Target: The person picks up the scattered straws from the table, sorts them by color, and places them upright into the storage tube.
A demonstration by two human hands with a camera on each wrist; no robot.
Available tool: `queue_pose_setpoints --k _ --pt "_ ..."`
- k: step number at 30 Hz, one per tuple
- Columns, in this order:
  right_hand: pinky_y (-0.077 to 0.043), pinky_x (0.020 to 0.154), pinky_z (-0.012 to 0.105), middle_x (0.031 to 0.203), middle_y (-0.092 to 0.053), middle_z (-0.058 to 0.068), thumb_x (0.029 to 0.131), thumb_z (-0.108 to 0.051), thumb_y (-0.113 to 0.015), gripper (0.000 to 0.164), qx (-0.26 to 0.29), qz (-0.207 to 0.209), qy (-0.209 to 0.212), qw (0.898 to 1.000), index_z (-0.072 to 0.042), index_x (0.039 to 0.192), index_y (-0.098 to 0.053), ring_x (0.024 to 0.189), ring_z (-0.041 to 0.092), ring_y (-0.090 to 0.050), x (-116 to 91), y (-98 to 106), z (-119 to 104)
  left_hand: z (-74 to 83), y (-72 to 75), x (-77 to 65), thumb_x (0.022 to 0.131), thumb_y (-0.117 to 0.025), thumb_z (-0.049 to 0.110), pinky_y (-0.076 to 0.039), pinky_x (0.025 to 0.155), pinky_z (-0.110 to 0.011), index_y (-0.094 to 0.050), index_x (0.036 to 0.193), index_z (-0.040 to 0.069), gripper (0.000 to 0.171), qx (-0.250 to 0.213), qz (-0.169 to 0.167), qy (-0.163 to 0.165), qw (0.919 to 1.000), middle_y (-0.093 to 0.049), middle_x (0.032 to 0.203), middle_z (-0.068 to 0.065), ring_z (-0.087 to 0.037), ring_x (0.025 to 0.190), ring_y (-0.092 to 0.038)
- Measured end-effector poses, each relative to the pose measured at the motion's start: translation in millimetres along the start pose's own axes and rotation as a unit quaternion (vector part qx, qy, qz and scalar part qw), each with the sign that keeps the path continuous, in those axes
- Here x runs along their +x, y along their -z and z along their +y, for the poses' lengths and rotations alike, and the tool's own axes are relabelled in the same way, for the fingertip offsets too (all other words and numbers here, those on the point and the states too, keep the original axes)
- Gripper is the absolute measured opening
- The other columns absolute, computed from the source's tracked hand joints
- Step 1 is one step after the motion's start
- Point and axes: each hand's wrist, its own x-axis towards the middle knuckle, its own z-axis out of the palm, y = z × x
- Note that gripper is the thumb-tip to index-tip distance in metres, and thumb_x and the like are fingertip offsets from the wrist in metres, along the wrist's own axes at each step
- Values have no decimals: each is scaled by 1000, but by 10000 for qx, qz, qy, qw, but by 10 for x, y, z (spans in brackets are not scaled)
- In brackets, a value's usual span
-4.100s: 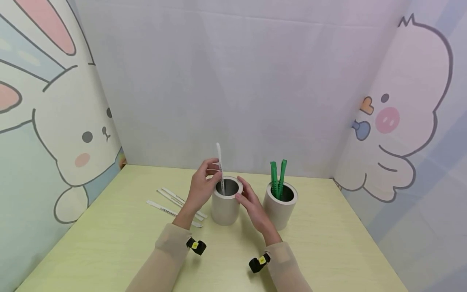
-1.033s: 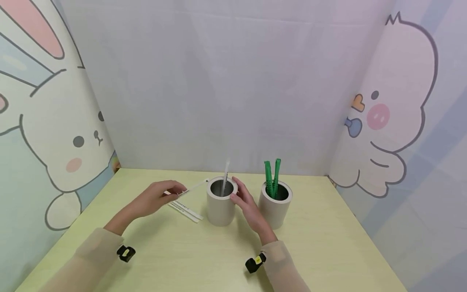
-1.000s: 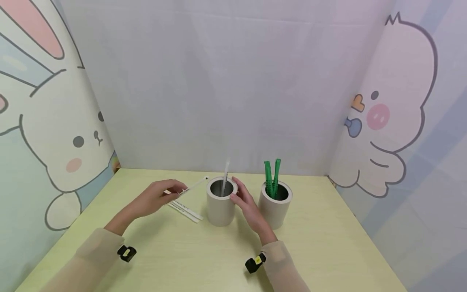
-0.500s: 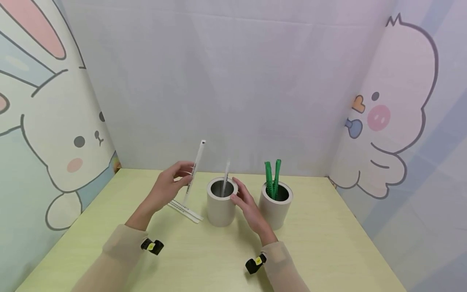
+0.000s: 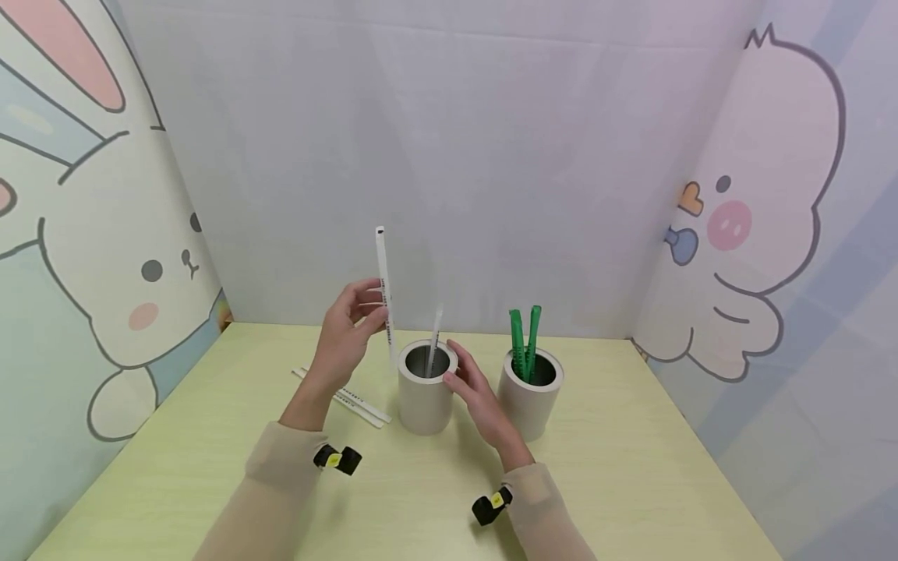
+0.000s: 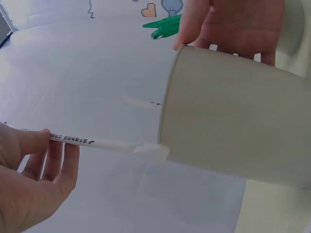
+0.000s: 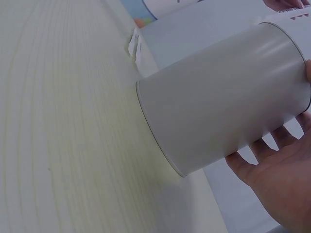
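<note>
My left hand (image 5: 344, 335) pinches a white paper-wrapped straw (image 5: 385, 261) with printed writing between thumb and fingers. The straw stands nearly upright, its lower end right at the left rim of a pale grey cylindrical cup (image 5: 424, 405). In the left wrist view the wrapper's flattened tip (image 6: 154, 152) overlaps the cup's rim. My right hand (image 5: 482, 397) holds that cup from the right, thumb near the rim and fingers round its side. Another white wrapped straw (image 5: 436, 327) leans inside it.
A second grey cup (image 5: 528, 409) stands just right of the right hand, holding green wrapped sticks (image 5: 532, 335). More white wrapped straws (image 5: 365, 408) lie on the table (image 5: 631, 467), left of the first cup. A pale curtain (image 5: 449, 156) rises behind the table.
The left hand has lifted a straw off the table, turned it upright and brought it right to the cup. Earlier, it placed another straw inside. The right hand keeps its hold.
</note>
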Motion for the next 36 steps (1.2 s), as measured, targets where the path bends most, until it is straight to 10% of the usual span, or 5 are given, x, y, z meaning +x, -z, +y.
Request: queue_pose_setpoints --k 9,36 --pt "-20 129 60 176 -21 6 112 -32 -53 62 -10 -8 35 10000 -31 168 -27 162 41 -17 14 3 -5 103 -131 24 104 -62 -5 -63 91 -30 -51 148 5 46 -443 308 -259 9982 -59 130 -23 -26 113 -65" --pt "-25 129 57 174 -26 2 113 -33 -51 59 -108 13 26 9999 -34 167 -29 161 32 -23 10 -3 6 -348 -408 -106 104 -64 -2 -62 96 -36 -55 145 10 44 -190 331 149 9992 -61 134 -25 -44 122 -62"
